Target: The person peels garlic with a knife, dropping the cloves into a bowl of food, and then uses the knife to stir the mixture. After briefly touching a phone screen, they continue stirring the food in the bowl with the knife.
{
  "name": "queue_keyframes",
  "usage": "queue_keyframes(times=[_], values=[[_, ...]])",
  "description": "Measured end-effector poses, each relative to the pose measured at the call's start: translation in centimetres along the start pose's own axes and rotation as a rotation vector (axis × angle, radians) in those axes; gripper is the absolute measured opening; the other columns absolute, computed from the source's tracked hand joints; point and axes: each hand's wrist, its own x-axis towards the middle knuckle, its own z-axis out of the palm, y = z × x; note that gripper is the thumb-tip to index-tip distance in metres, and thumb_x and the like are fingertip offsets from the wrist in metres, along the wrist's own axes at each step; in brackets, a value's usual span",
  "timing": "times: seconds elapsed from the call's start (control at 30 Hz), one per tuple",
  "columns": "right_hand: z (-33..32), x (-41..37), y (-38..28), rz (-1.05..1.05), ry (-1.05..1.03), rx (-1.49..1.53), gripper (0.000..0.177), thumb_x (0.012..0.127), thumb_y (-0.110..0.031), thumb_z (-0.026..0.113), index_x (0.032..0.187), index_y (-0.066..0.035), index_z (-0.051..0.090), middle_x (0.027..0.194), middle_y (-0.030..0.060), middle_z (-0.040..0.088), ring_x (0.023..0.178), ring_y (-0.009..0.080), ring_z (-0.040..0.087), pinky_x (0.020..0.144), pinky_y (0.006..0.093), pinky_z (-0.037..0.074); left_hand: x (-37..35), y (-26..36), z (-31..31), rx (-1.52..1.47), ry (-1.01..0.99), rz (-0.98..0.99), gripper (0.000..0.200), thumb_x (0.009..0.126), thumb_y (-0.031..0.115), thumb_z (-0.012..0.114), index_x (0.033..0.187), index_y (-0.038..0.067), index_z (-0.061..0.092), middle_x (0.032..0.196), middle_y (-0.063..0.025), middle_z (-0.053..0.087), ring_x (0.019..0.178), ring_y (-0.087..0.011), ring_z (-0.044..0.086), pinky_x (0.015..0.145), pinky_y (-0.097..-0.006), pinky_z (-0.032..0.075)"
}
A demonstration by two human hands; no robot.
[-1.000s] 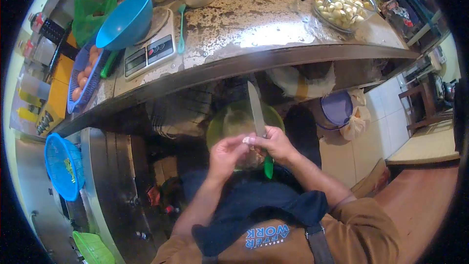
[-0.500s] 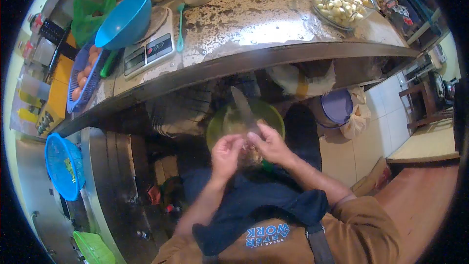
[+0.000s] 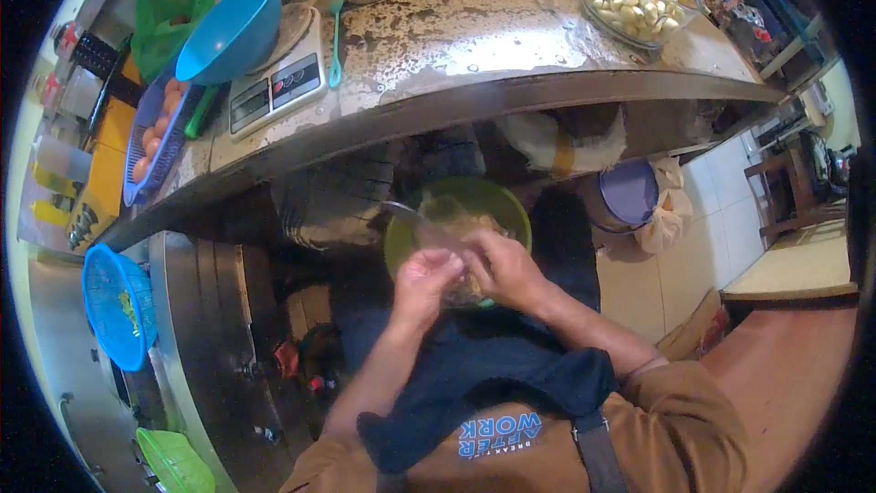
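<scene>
My right hand [image 3: 507, 267] grips a knife [image 3: 422, 223], its blurred blade angled to the upper left. Close beside it, my left hand [image 3: 423, 287] is closed in a pinch, fingertips meeting those of the right hand; the small thing between them is hidden. Both hands are over a green basin [image 3: 394, 245], which stands low between my legs. Pale scraps, too blurred to name, show in the basin around my fingers. Peeled garlic cloves [image 3: 639, 7] fill a clear glass bowl [image 3: 622, 35] on the counter, apart from my hands.
The worn counter's edge [image 3: 474, 96] runs just beyond the basin. On it are a kitchen scale [image 3: 278, 96] with a tilted blue bowl [image 3: 228, 32], a turquoise spoon [image 3: 336, 46] and a tray of eggs [image 3: 151, 137]. A purple bucket [image 3: 630, 194] stands on the floor at right.
The knife's blade has swung from pointing up and away to pointing left. My right hand has turned with it, while my left hand keeps its pinch in nearly the same place.
</scene>
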Motion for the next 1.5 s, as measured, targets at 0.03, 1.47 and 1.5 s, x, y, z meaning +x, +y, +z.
queue_keyframes(times=[0.03, 1.47, 1.5], values=[[0.1, -0.1, -0.1, 0.025, 0.032, 0.035, 0.017, 0.085, -0.010, 0.060, 0.099, -0.002, 0.055, 0.085, 0.0199, 0.062, 0.079, 0.0376, 0.062, 0.066, 0.0408, 0.049, -0.2, 0.2, 0.3, -0.020, 0.009, -0.022, 0.014, 0.082, 0.000, 0.065, 0.093, 0.003, 0.058, 0.089, -0.0088, 0.065, 0.074, -0.0163, 0.063, 0.068, -0.0289, 0.054], [-0.4, -0.6, -0.3, -0.081, 0.026, -0.059, 0.026, 0.077, -0.006, 0.064, 0.102, -0.004, 0.059, 0.094, 0.0172, 0.063, 0.086, 0.0358, 0.062, 0.072, 0.0396, 0.050, -1.7, -0.5, 2.4, -0.100, 0.087, -0.042, 0.017, 0.084, 0.003, 0.062, 0.097, 0.002, 0.052, 0.079, -0.0092, 0.061, 0.061, -0.0171, 0.060, 0.054, -0.0277, 0.049], [-0.4, -0.6, -0.4, -0.080, 0.026, -0.059, 0.026, 0.077, -0.006, 0.064, 0.102, -0.004, 0.059, 0.094, 0.0172, 0.063, 0.086, 0.0358, 0.062, 0.072, 0.0396, 0.050, -1.8, -0.4, 2.5, -0.090, 0.090, -0.046, 0.015, 0.084, 0.004, 0.062, 0.097, 0.002, 0.053, 0.079, -0.0086, 0.061, 0.062, -0.0167, 0.059, 0.054, -0.0274, 0.049]])
